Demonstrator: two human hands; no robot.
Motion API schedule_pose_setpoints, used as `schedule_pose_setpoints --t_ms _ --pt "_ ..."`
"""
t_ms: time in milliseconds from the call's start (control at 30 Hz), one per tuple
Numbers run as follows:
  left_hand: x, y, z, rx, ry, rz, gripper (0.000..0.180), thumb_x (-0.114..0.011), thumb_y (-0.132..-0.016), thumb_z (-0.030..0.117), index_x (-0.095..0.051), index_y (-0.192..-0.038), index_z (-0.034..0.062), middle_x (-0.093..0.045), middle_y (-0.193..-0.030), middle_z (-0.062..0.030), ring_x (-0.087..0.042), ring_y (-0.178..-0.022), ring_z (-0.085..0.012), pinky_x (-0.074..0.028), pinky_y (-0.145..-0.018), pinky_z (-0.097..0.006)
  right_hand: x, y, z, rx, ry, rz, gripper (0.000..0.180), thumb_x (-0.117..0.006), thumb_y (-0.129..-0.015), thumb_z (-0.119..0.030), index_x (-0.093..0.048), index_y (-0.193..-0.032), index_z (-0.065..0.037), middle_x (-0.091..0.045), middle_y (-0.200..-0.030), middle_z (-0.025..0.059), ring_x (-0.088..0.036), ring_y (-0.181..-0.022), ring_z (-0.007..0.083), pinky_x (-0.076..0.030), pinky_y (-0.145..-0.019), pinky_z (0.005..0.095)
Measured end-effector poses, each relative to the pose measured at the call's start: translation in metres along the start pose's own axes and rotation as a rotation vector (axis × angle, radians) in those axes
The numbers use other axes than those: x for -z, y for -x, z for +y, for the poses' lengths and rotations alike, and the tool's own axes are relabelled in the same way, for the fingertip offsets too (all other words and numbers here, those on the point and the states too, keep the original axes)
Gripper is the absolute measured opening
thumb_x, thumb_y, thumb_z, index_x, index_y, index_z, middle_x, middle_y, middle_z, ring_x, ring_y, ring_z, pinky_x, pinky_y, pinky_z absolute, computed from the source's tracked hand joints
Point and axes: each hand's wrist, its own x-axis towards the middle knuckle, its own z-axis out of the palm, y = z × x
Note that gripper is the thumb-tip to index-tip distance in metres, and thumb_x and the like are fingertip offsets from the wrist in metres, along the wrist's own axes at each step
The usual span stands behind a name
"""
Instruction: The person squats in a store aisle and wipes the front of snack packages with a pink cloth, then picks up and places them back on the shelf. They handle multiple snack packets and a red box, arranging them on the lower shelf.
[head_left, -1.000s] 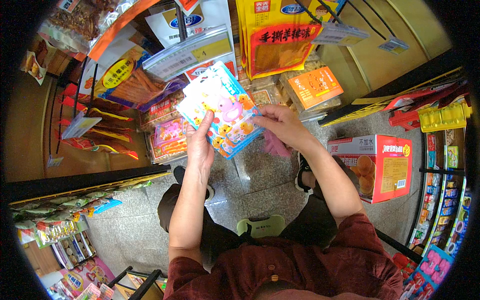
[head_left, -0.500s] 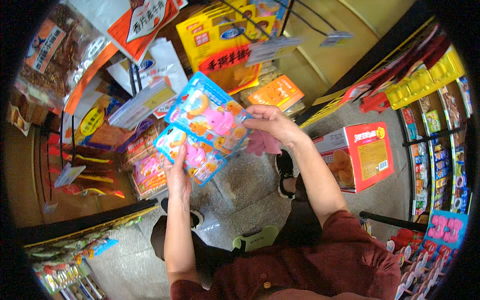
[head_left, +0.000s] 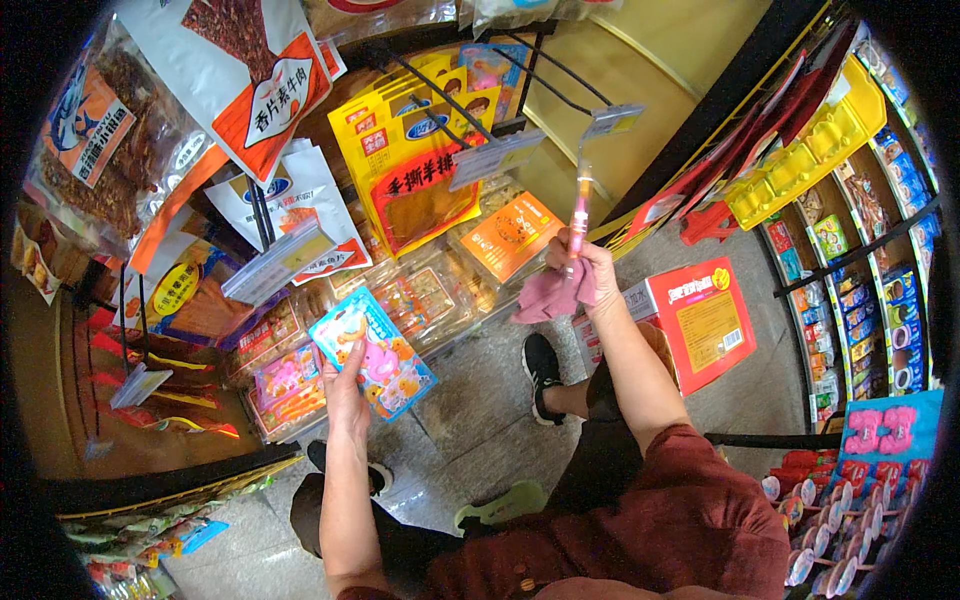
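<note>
My left hand (head_left: pixel 345 392) grips a flat blue snack packet (head_left: pixel 372 351) with pink and orange cartoon figures, held low in front of the shelf. My right hand (head_left: pixel 583 266) is raised to the right, pinching another packet (head_left: pixel 578 210) seen edge-on as a thin pink strip, with a crumpled pink cloth (head_left: pixel 553 296) bunched in the same hand. A bare metal display hook (head_left: pixel 585 140) with a grey price tag (head_left: pixel 612 120) hangs just above that packet.
Yellow hanging packets (head_left: pixel 410 170) fill a hook at centre. White and brown snack bags (head_left: pixel 235 70) hang upper left. Clear trays (head_left: pixel 430 290) and an orange box (head_left: pixel 512 235) sit on the shelf. A red carton (head_left: pixel 700 320) stands on the floor. Shelves (head_left: pixel 870 240) run along the right.
The stack of blue packets that both hands held together has split: my right hand has lifted one packet up and right toward the hook, while my left hand has dropped lower with another.
</note>
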Motion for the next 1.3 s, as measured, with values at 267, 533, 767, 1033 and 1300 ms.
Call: schedule_pose_setpoints --t_ms 267,533,767,1033,1300 --pt "-0.008 0.001 0.007 0.022 0.002 0.003 0.034 -0.067 -0.086 0.013 -0.057 -0.118 0.0093 -0.063 -0.116 -0.0022 -0.059 -0.104 -0.0148 -0.045 -0.092 -0.034 0.005 -0.036 0.005 0.089 0.051 -0.029 0.042 -0.056 -0.091 -0.019 -0.048 -0.128 -0.002 -0.058 -0.123 0.0111 -0.057 -0.111 0.0235 -0.044 -0.097 0.037" --pt "-0.012 0.004 0.005 0.032 -0.008 0.031 0.023 -0.068 -0.085 0.013 -0.064 -0.108 0.0079 -0.068 -0.104 -0.004 -0.064 -0.091 -0.0129 -0.048 -0.083 -0.03 0.009 -0.03 -0.004 0.218 0.146 0.052 0.039 -0.057 -0.091 -0.018 -0.048 -0.125 0.0 -0.058 -0.122 0.0127 -0.058 -0.11 0.0242 -0.045 -0.097 0.0387" --pt "-0.013 0.0 0.005 0.061 0.026 -0.045 0.021 -0.069 -0.085 0.014 -0.065 -0.105 0.0076 -0.069 -0.101 -0.0041 -0.064 -0.088 -0.0118 -0.05 -0.079 -0.028 0.006 -0.007 -0.009 0.234 0.164 0.053 0.049 -0.06 -0.085 -0.022 -0.047 -0.127 0.0 -0.057 -0.123 0.0131 -0.057 -0.111 0.027 -0.043 -0.099 0.0417" --pt "-0.014 -0.001 0.003 0.079 0.029 -0.025 0.023 -0.07 -0.084 0.015 -0.064 -0.105 0.0078 -0.068 -0.101 -0.0041 -0.064 -0.088 -0.0121 -0.049 -0.079 -0.029 0.02 -0.004 0.001 0.261 0.093 0.075 0.043 -0.061 -0.086 -0.023 -0.052 -0.122 -0.002 -0.059 -0.121 0.011 -0.055 -0.112 0.0277 -0.04 -0.101 0.0431" --pt "-0.014 0.002 0.007 0.089 0.029 0.0 0.022 -0.07 -0.084 0.015 -0.065 -0.104 0.0075 -0.069 -0.101 -0.0042 -0.064 -0.088 -0.0126 -0.049 -0.079 -0.03 0.03 -0.005 0.004 0.278 0.07 0.143 0.043 -0.06 -0.086 -0.027 -0.053 -0.121 -0.003 -0.059 -0.12 0.0107 -0.056 -0.109 0.0276 -0.041 -0.098 0.043"
